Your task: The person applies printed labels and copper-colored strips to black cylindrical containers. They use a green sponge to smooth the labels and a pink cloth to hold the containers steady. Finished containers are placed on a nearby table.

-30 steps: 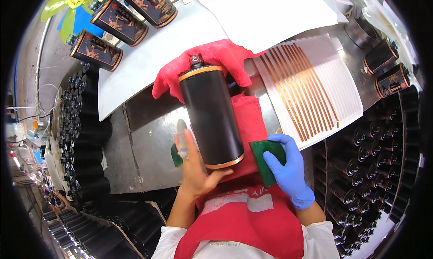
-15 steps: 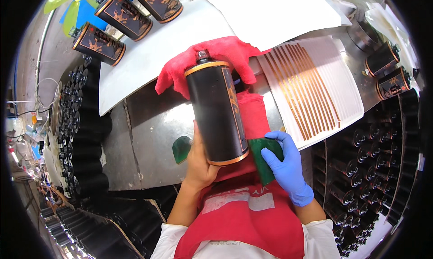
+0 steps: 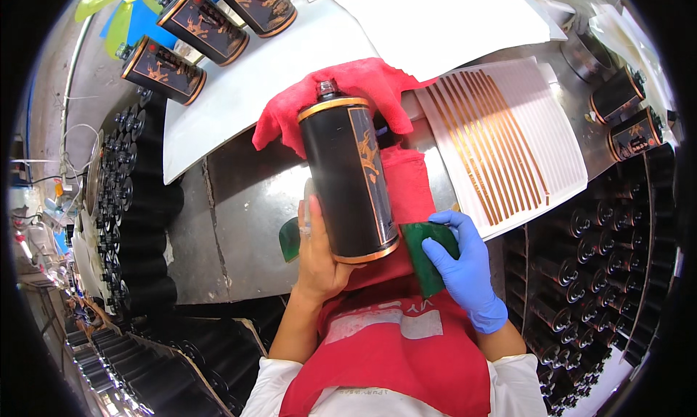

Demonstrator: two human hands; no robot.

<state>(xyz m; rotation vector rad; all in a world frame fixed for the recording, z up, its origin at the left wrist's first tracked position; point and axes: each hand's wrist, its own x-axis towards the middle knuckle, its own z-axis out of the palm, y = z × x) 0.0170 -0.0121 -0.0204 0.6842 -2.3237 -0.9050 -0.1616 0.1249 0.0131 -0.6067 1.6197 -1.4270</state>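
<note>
Bare L hand (image 3: 316,257) is at the lower end of a tall black cylindrical btl w/ copper-coloured bands (image 3: 337,185): fingers up along its L side, thumb tucked by the base, a light hold by the look of it. Blue-gloved R hand (image 3: 468,275) pinches a flexible dark green flat piece (image 3: 421,268) btwn thumb & fingers, just beside the btl; contact unclear.

Btl is over the grey metal worktop (image 3: 247,243), neck end away from the person, next to bunched red cloth (image 3: 283,123); can't tell what carries its weight.

Step in hand, as judged: L hand sets the btl's angle, gold-figured dark panel (image 3: 369,159) facing partly R, while the green piece waits. Next move prob. calls for a steady L hold so btl doesn't roll, & the green edge kept flat if it's to meet the surface.
</note>
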